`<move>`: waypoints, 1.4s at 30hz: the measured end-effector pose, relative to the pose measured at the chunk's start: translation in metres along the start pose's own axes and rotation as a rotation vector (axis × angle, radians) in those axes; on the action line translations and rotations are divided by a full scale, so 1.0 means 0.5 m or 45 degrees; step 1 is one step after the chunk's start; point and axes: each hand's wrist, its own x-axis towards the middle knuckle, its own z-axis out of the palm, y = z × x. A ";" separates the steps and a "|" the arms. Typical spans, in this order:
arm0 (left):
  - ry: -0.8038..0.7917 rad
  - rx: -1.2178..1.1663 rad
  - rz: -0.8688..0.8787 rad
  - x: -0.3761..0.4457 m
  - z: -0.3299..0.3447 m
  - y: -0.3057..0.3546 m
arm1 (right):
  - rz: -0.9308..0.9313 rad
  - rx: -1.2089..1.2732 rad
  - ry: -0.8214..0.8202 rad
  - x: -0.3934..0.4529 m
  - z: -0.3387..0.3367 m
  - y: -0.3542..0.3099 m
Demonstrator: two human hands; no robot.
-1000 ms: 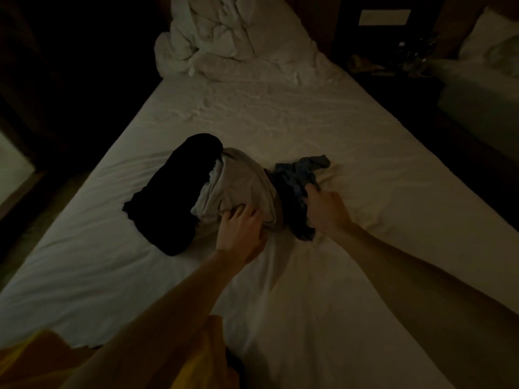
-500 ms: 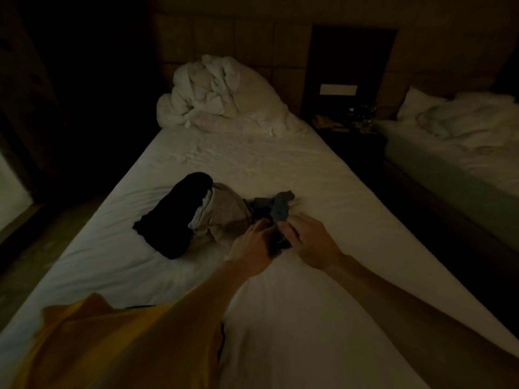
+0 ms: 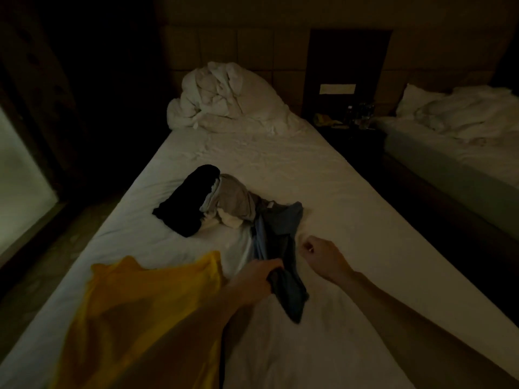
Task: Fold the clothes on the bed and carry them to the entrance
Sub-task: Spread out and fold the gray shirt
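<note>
A dim room with a white-sheeted bed. A pile of clothes lies mid-bed: a black garment on the left, a beige garment in the middle, and a dark blue-grey garment stretched from the pile toward me. My left hand grips the near part of the blue-grey garment. My right hand hovers just right of it with fingers curled, holding nothing. A yellow garment lies on the sheet at the near left, partly under my left arm.
A crumpled white duvet is heaped at the head of the bed. A dark nightstand with small items stands between this bed and a second bed on the right. Floor and a pale panel lie to the left.
My left hand has drawn the blue-grey garment out of the pile toward me. My right hand has let go of it and pulled back to the right. The camera has drawn back.
</note>
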 end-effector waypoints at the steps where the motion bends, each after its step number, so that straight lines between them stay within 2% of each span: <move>1: -0.053 -0.007 -0.010 -0.016 0.019 0.002 | 0.044 -0.032 -0.084 -0.001 0.022 0.008; 5: -0.396 0.032 0.054 -0.057 0.071 0.008 | 0.096 -0.093 -0.293 -0.008 0.104 0.030; 10: -0.698 -0.038 0.017 -0.029 0.055 -0.018 | 0.108 -0.074 -0.349 0.014 0.184 0.050; 15: -0.917 0.402 -0.032 0.044 0.034 -0.075 | 0.227 -0.020 -0.349 0.055 0.191 0.041; 18: -0.969 0.537 -0.013 0.085 0.006 -0.079 | 0.188 -0.198 -0.398 0.066 0.174 0.039; 23: -0.879 0.738 0.036 0.166 -0.022 -0.122 | 0.141 -0.537 -0.421 0.072 0.106 0.034; 24: -0.859 0.673 0.026 0.180 -0.027 -0.128 | 0.146 -0.579 -0.454 0.074 0.095 0.039; 26: -0.734 0.326 -0.034 0.211 -0.017 -0.152 | 0.173 -0.595 -0.595 0.080 0.082 0.052; 28: -0.370 -0.014 -0.102 0.235 0.013 -0.165 | 0.168 -0.516 -0.718 0.091 0.074 0.062; 29: -0.155 -0.083 -0.158 0.247 0.029 -0.170 | 0.151 -0.507 -0.715 0.097 0.070 0.062; 31: 0.083 -0.100 -0.376 0.270 0.048 -0.167 | 0.091 -0.559 -0.530 0.113 0.067 0.060; 33: 0.107 -0.020 -0.521 0.295 0.059 -0.169 | 0.044 -0.518 -0.200 0.139 0.075 0.064; 35: 0.086 0.105 -0.533 0.317 0.058 -0.175 | 0.082 -0.310 0.011 0.179 0.092 0.082; 39: 0.111 0.248 -0.558 0.334 0.040 -0.191 | 0.424 0.101 0.009 0.279 0.130 0.100; 42: 0.062 0.528 -0.524 0.339 0.025 -0.198 | 0.599 0.198 -0.023 0.337 0.152 0.112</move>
